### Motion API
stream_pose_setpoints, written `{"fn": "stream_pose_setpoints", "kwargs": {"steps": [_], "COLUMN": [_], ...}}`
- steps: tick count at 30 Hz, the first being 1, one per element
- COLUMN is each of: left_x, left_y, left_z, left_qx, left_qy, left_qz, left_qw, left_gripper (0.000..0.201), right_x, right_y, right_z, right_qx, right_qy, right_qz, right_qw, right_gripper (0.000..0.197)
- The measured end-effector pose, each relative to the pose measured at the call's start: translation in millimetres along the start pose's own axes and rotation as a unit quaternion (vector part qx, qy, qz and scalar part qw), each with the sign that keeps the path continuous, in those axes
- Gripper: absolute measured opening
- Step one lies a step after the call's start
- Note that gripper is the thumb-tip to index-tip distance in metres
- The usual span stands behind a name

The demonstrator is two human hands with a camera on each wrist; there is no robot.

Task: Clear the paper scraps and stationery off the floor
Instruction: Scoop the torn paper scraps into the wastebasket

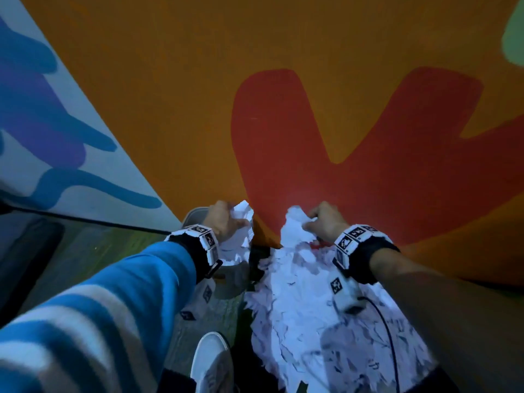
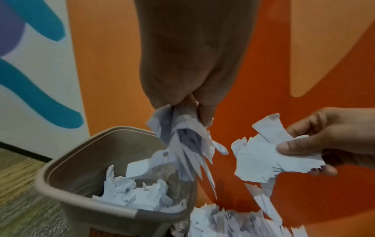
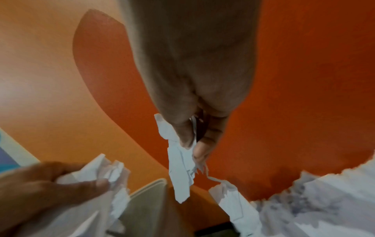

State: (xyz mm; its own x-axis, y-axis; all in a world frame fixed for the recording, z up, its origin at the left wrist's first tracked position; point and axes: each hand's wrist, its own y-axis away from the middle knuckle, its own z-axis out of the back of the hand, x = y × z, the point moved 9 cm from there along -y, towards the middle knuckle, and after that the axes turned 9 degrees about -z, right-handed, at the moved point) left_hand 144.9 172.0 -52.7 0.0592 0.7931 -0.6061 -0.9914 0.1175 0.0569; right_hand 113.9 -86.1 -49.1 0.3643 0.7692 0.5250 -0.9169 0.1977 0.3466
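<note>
White torn paper fills both hands. The left hand (image 2: 188,67) is closed round a bunch of scraps (image 2: 188,144), thumb and fingers pinching the top so the ragged strips hang down over the near corner of the beige bin (image 2: 61,189). The right hand (image 3: 192,80) pinches a smaller clump (image 3: 180,170) between thumb and fingertips, with one thin strip trailing down to the heap below; this hand sits to the right of the bin, not over its mouth.

Outward from the hands, the bin stands on the floor against the orange and red painted wall (image 1: 312,109) and already holds a layer of scraps. Just to its right lies the big pile of torn paper (image 1: 326,321), spread toward the person's legs, with something red (image 1: 317,245) showing through at its far edge, possibly stationery, too buried to tell. A white shoe (image 1: 211,361) is planted near the pile's left edge, and a dark cable runs across the pile on the right.

The chief risk, as I judge it, is spill. The left bunch hangs at the bin's rim rather than its centre, so letting go here could send loose strips down the outside, between bin and pile. The right clump would miss altogether unless carried leftward first, and its trailing strip may drag more scraps along or tear free. A knock from a wrist could tip the light bin, and the shoe could scatter the pile's edge.
</note>
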Motion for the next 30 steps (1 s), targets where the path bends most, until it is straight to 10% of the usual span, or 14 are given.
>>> {"fn": "stream_pose_setpoints", "kwargs": {"steps": [10, 15, 20, 30], "left_x": [74.4, 96.5, 94.6, 29.4], "left_y": [-18.8, -19.5, -15.3, -23.4], "left_z": [47.5, 32.1, 28.8, -1.0], "left_qx": [-0.107, -0.055, -0.021, 0.037], "left_qy": [0.026, 0.046, -0.032, -0.021], "left_qz": [0.133, 0.163, 0.141, 0.011], "left_qw": [0.985, 0.984, 0.989, 0.999], "left_gripper": [0.061, 0.034, 0.051, 0.039], "right_x": [96.1, 111.2, 100.6, 62.0], "right_y": [-10.4, -15.1, -16.0, -24.0], "right_z": [-84.4, -125.8, -148.0, -104.0], "right_qx": [0.069, 0.137, 0.201, 0.168], "right_qy": [-0.235, -0.237, -0.197, -0.192], "right_qz": [-0.004, 0.0, -0.02, -0.035], "right_qw": [0.97, 0.962, 0.959, 0.966], "right_gripper": [0.032, 0.029, 0.056, 0.042]}}
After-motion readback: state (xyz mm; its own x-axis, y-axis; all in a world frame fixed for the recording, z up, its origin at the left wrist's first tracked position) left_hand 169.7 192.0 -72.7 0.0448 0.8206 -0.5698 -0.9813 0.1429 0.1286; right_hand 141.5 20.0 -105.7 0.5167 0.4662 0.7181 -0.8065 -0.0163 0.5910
